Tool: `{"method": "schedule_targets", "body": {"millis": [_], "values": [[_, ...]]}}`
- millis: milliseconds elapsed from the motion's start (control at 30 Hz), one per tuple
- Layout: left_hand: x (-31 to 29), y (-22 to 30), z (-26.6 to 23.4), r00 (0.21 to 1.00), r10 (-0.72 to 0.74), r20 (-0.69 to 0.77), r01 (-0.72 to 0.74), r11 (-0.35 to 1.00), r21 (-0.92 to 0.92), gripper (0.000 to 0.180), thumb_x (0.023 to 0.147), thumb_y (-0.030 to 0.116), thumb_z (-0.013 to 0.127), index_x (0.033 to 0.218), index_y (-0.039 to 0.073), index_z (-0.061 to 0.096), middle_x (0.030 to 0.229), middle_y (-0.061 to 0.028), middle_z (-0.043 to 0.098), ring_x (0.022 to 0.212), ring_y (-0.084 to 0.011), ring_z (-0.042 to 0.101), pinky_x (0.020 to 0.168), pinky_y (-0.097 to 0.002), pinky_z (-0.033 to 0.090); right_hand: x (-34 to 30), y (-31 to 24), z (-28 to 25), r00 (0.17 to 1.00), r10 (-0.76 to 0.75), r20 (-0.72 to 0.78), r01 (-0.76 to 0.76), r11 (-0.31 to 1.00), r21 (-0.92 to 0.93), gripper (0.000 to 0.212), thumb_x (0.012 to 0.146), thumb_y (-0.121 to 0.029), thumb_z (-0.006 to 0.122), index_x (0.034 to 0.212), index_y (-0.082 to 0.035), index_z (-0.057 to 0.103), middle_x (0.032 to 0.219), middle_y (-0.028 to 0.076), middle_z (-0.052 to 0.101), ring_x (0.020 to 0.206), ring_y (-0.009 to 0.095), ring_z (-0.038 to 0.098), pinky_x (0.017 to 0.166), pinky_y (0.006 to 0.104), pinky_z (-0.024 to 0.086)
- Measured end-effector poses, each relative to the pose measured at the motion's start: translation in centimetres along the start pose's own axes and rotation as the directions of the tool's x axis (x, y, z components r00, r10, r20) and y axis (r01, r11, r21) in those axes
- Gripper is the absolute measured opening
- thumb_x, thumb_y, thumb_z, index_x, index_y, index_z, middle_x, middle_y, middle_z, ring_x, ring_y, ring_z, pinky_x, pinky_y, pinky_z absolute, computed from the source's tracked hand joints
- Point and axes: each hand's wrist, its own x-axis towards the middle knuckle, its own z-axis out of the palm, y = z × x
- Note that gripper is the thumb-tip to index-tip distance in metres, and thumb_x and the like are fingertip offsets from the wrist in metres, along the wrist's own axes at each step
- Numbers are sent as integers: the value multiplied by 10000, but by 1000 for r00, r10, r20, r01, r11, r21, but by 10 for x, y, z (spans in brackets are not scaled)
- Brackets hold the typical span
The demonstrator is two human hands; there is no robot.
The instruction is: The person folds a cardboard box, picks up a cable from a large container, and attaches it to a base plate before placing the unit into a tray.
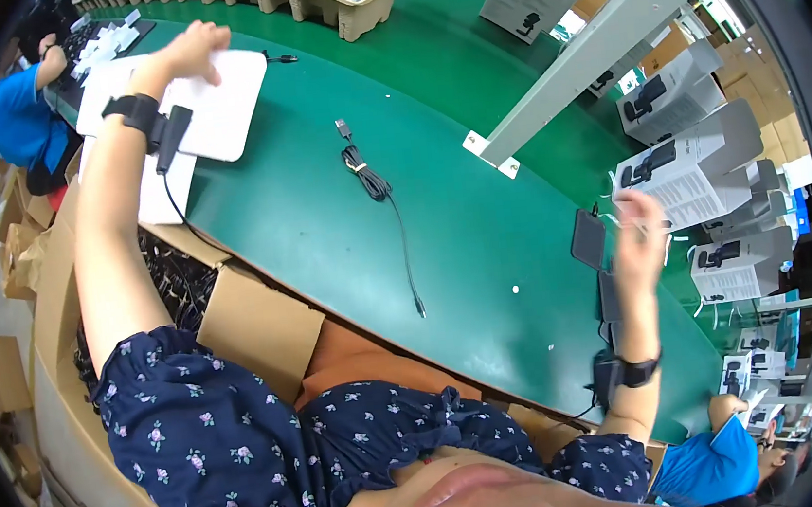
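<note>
My left hand (196, 51) is over a stack of flat white sheets (231, 114) at the far left of the green table. Its thumb and fingers are apart, and I see nothing between them. My right hand (640, 231) is raised at the table's right side, slightly blurred, fingers loosely bent and apart with nothing visible in them. Close beside it lies a flat black rectangular pad (588, 239), with another dark pad (608, 295) partly behind my wrist. Between my hands lies a black USB cable (366, 174), bundled with a pale tie, one end trailing toward me.
Printed white boxes (677, 174) stand open along the right. A grey metal post (592, 50) rises from the table. A molded tray (343, 0) sits at the back. An open carton (261, 321) of dark parts is by my left arm. Co-workers in blue sit at both sides.
</note>
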Motion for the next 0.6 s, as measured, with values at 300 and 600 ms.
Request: {"method": "schedule_targets", "body": {"millis": [300, 600], "values": [[-58, -11, -50, 818, -121, -562, -34, 966, -258, 284, 725, 178, 681, 902, 2, 545, 761, -147, 541, 724, -256, 537, 667, -361, 431, 6, -47, 315, 727, -75, 683, -492, 637, 594, 637, 882, -175, 575, 1386, -18, 218, 1339, 199, 376, 1099, 211, 513, 906, 323, 442], [-123, 18, -78, -245, -366, -898, -470, 855, -221, 210, 881, 131, 551, 1054, 12, 560, 899, -45, 614, 795, -106, 547, 738, -244, 441, 72, -100, 263, 1000, -12, -16, 19, 771, 636, 389, 876, -195, 597, 1201, -31, 459, 1114, 94, 543, 1038, 177, 524, 899, 290, 429]]}}
